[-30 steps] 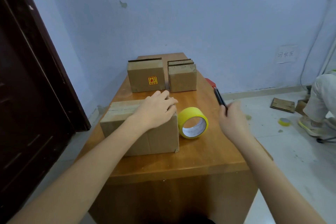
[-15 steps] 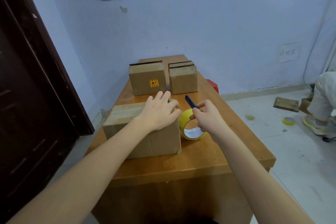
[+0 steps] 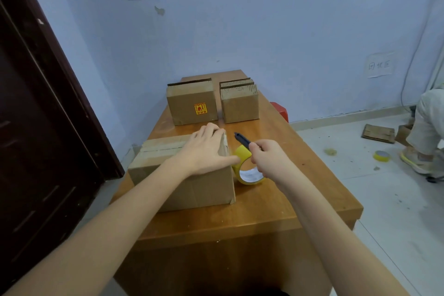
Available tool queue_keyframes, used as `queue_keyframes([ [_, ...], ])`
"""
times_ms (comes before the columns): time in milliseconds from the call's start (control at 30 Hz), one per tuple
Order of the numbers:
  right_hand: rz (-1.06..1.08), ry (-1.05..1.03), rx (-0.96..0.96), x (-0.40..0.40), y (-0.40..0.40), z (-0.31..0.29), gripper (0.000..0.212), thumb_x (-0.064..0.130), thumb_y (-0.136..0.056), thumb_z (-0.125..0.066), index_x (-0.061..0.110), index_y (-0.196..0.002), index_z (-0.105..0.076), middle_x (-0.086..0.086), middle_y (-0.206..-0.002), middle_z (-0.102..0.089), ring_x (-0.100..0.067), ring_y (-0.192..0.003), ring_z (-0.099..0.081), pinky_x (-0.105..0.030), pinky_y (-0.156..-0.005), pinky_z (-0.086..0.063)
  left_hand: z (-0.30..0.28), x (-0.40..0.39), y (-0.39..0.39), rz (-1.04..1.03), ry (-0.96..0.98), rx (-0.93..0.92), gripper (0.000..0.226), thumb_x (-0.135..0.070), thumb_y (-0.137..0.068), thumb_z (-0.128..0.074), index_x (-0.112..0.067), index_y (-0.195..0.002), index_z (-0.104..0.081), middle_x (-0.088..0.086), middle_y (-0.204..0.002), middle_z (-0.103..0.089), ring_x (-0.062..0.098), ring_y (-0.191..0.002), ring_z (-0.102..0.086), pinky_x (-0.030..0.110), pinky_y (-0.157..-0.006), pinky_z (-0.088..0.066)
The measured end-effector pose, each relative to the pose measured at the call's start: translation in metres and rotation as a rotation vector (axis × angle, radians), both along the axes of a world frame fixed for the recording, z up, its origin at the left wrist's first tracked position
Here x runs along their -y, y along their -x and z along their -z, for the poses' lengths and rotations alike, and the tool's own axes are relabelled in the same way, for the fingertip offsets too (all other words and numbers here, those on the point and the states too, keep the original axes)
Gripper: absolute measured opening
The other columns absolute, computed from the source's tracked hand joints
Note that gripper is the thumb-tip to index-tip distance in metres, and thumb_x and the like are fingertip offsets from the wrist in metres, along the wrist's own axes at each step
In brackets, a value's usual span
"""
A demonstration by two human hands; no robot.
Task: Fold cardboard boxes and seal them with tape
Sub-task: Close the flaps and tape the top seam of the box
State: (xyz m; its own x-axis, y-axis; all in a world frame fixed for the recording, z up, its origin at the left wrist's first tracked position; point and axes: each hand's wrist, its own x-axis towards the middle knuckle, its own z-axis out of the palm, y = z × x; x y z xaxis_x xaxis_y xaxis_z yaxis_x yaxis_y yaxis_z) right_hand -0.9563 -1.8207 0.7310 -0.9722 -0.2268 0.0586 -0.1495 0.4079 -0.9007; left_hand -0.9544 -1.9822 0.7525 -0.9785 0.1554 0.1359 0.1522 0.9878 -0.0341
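Head view: right-hand fingers (image 3: 258, 149) curl round a dark cutter (image 3: 242, 139), brought in from off to the right a second ago to just above the yellow tape roll (image 3: 247, 170). Left hand (image 3: 206, 149) lies flat, fingers straight, on the box (image 3: 187, 185) beside them, as before. Cutting the tape seems imminent. Worktop (image 3: 276, 209) beneath.

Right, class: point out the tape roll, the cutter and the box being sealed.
tape roll (image 3: 243, 154), head view, yellow outer band.
cutter (image 3: 242, 139), head view, dark handle.
box (image 3: 201, 190), head view, front face.
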Motion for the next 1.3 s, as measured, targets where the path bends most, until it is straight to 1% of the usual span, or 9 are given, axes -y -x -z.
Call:
queue_keyframes([
  [100, -0.007, -0.036, -0.058, 0.003, 0.000, 0.003, 0.037, 0.022, -0.102, -0.038, 0.015, -0.066, -0.045, -0.001, -0.059, -0.040, -0.012, -0.051, -0.034, -0.024, -0.049, -0.028, -0.002, 0.003, 0.004, -0.002, 0.023, 0.175, 0.110, -0.075, -0.077, -0.049, -0.013, -0.152, 0.003, 0.005, -0.160, 0.008, 0.019, -0.146, 0.009, 0.037, -0.118, 0.000],
  [200, 0.004, -0.037, -0.057, 0.007, 0.002, 0.006, 0.036, 0.022, -0.101, -0.038, 0.008, -0.068, -0.044, -0.003, -0.059, -0.035, -0.013, -0.052, -0.030, -0.025, -0.051, -0.027, -0.004, 0.006, 0.009, 0.007, 0.050, 0.231, 0.117, -0.071, -0.074, -0.057, -0.012, -0.151, 0.010, 0.006, -0.159, 0.014, 0.020, -0.145, 0.015, 0.037, -0.117, 0.005],
  [367, -0.007, -0.027, -0.038, 0.006, 0.000, 0.006, 0.032, 0.021, -0.101, -0.039, 0.008, -0.073, -0.046, -0.004, -0.060, -0.033, -0.012, -0.050, -0.027, -0.024, -0.048, -0.026, -0.004, 0.007, 0.009, 0.022, 0.044, 0.239, 0.120, -0.066, -0.073, -0.064, -0.012, -0.151, 0.010, 0.006, -0.159, 0.014, 0.020, -0.145, 0.016, 0.037, -0.116, 0.007],
  [700, -0.034, -0.072, -0.138, -0.004, -0.039, 0.006, 0.044, 0.018, -0.101, -0.039, 0.019, -0.057, -0.037, 0.003, -0.051, -0.033, -0.005, -0.038, -0.029, -0.011, -0.039, -0.023, -0.001, 0.005, 0.010, 0.002, 0.034, 0.212, 0.122, -0.067, -0.071, -0.065, -0.012, -0.151, 0.008, 0.006, -0.159, 0.012, 0.020, -0.145, 0.014, 0.037, -0.116, 0.006],
  [867, -0.048, -0.116, -0.211, -0.012, -0.053, 0.010, 0.044, 0.016, -0.099, -0.039, 0.014, -0.056, -0.030, 0.003, -0.050, -0.028, -0.009, -0.038, -0.024, -0.019, -0.042, -0.018, -0.002, 0.004, 0.009, 0.005, 0.021, 0.206, 0.122, -0.066, -0.070, -0.066, -0.011, -0.151, 0.007, 0.006, -0.159, 0.012, 0.020, -0.146, 0.013, 0.038, -0.117, 0.005],
  [967, -0.042, 0.012, -0.117, -0.021, -0.051, 0.009, 0.035, 0.016, -0.099, -0.040, 0.010, -0.064, -0.038, -0.004, -0.056, -0.029, -0.007, -0.042, -0.022, -0.021, -0.044, -0.019, -0.003, 0.004, 0.008, 0.011, 0.019, 0.206, 0.122, -0.066, -0.071, -0.067, -0.011, -0.151, 0.007, 0.006, -0.159, 0.011, 0.021, -0.146, 0.013, 0.038, -0.117, 0.005],
  [1067, 0.018, 0.206, 0.001, -0.030, -0.050, 0.003, 0.029, 0.014, -0.097, -0.040, 0.011, -0.069, -0.047, 0.001, -0.053, -0.034, -0.003, -0.037, -0.025, -0.015, -0.037, -0.021, -0.002, 0.005, 0.007, 0.013, 0.012, 0.203, 0.122, -0.066, -0.070, -0.066, -0.011, -0.151, 0.007, 0.006, -0.159, 0.011, 0.020, -0.146, 0.012, 0.037, -0.117, 0.005],
  [1200, 0.103, 0.240, -0.069, -0.033, -0.035, 0.006, 0.034, 0.009, -0.094, -0.034, 0.014, -0.061, -0.037, -0.001, -0.055, -0.031, -0.006, -0.040, -0.024, -0.020, -0.041, -0.021, -0.002, 0.005, 0.006, 0.019, 0.010, 0.192, 0.122, -0.066, -0.070, -0.066, -0.010, -0.152, 0.006, 0.006, -0.159, 0.010, 0.020, -0.146, 0.011, 0.038, -0.118, 0.004],
  [1300, 0.180, 0.308, -0.061, -0.037, -0.018, 0.014, 0.021, 0.011, -0.097, -0.030, 0.012, -0.083, -0.047, -0.008, -0.066, -0.037, -0.011, -0.049, -0.029, -0.024, -0.045, -0.023, -0.002, 0.005, 0.005, 0.019, 0.010, 0.183, 0.122, -0.066, -0.070, -0.066, -0.010, -0.151, 0.006, 0.006, -0.160, 0.009, 0.020, -0.146, 0.010, 0.038, -0.119, 0.003],
])
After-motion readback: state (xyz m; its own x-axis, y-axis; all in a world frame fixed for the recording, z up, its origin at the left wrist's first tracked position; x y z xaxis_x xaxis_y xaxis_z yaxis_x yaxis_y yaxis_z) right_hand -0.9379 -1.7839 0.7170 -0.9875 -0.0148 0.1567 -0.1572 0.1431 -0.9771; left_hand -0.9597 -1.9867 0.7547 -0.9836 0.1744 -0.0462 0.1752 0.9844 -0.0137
